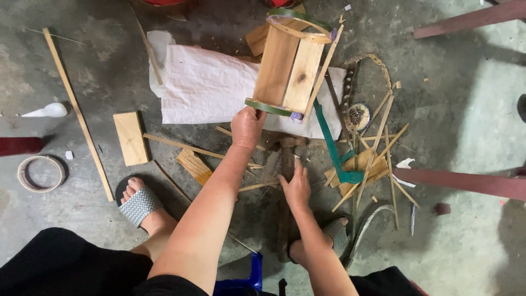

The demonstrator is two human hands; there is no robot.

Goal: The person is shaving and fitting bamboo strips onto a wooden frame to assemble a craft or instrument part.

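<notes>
My left hand (247,125) grips the near green hoop of a half-built wooden bucket (290,66), made of upright planks held between two green rings and tilted on its side over a white sack (208,85). My right hand (296,186) reaches down onto a dark chopping tool (286,159) lying on the floor just below the bucket; its fingers rest on the tool, and whether they grip it is unclear. Thin bamboo strips (383,142) lie scattered to the right of both hands.
A short plank (130,138) and a long thin stick (76,112) lie at the left, with a ring of strip (40,173) farther left. A green strap (331,148) curls right of the tool. My sandalled feet (139,204) rest on the concrete; red wooden bars (466,183) stand right.
</notes>
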